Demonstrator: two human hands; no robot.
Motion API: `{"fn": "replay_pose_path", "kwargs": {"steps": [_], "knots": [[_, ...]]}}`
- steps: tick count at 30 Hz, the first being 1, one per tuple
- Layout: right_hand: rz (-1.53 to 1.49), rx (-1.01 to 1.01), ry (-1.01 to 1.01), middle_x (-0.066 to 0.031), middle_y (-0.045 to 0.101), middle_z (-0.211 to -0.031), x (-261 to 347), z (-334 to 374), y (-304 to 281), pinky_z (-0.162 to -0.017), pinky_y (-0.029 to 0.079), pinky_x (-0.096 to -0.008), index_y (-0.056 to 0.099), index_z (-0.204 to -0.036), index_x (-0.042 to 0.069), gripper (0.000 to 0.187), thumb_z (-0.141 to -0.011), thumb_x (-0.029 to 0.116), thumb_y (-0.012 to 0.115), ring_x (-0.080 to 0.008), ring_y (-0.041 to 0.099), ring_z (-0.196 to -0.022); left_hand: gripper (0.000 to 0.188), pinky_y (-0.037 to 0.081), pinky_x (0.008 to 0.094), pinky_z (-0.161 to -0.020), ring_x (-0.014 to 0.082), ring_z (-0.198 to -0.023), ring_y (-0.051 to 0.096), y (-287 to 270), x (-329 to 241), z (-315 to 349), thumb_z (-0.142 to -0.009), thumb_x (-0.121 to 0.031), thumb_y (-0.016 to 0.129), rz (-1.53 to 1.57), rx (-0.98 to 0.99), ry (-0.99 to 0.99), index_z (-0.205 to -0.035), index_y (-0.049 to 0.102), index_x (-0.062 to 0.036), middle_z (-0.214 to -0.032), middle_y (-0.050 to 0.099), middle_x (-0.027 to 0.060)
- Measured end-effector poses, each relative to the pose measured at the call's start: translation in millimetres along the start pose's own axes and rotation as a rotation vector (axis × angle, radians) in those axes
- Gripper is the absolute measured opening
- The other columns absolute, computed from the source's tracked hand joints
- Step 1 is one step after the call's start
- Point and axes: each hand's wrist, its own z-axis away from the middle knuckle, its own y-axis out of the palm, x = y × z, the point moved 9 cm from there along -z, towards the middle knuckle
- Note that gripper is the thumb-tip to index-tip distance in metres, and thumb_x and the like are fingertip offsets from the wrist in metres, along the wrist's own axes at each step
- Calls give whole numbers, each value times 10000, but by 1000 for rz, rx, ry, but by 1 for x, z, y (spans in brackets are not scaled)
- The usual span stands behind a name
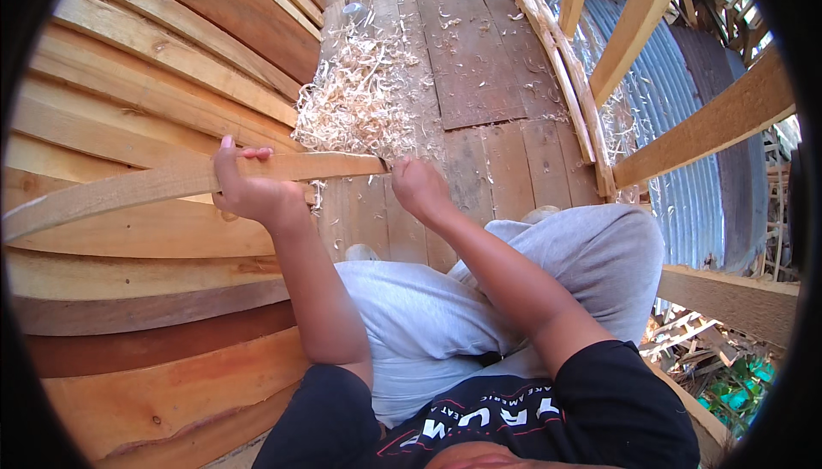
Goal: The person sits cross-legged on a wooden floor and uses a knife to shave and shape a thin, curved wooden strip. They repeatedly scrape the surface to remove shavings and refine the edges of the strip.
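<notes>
A long, light wooden slat (pixel 317 165) lies across in front of me, running from the far left edge to the middle of the view. My left hand (pixel 261 197) is wrapped round it, with the thumb and some fingertips showing above its upper edge. At the slat's right end my right hand (pixel 419 188) is closed in a fist. A small dark mark or edge shows where the slat meets that fist. Whatever the right fingers hold is mostly hidden by the fist.
Overlapping wooden boards (pixel 154 148) fill the left side. Curly wood shavings (pixel 360 96) lie heaped on the plank floor (pixel 467 161) ahead. Wooden rails (pixel 711 131) stand at the right, with blue-grey corrugated sheeting (pixel 685 118) beyond. My bent legs (pixel 428 298) are below my hands.
</notes>
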Motion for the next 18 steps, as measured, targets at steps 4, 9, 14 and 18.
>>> {"fn": "replay_pose_path", "kwargs": {"steps": [4, 9, 14, 18], "knots": [[16, 80, -116, -273, 662, -856, 31, 22, -4, -801, 489, -530, 683, -803, -27, 520, -970, 300, 314, -450, 639, -832, 177, 446, 320, -606, 161, -595, 463, -15, 4, -4, -803, -159, 626, 18, 79, -36, -757, 503, -41, -662, 453, 41], [63, -13, -142, -270, 659, -825, 31, 6, -2, -771, 504, -523, 679, -760, -23, 534, -974, 309, 319, -451, 639, -796, 177, 452, 333, -630, 176, -602, 458, -9, -1, 1, -816, -174, 619, -132, -47, 8, -792, 524, -28, -682, 441, 43], [94, 82, -169, -265, 660, -823, 64, 26, -12, -771, 502, -526, 679, -762, -23, 534, -975, 308, 319, -440, 643, -792, 188, 456, 325, -601, 177, -604, 466, -26, -3, -7, -800, -158, 645, -108, -71, 39, -818, 561, 8, -682, 433, 46], [39, 24, -139, -253, 667, -813, 38, 8, -9, -767, 504, -527, 680, -750, -11, 536, -979, 309, 315, -426, 650, -780, 174, 433, 308, -543, 159, -540, 438, -6, -14, 17, -796, -99, 652, -88, -120, 82, -716, 537, 3, -631, 463, 46]]}}
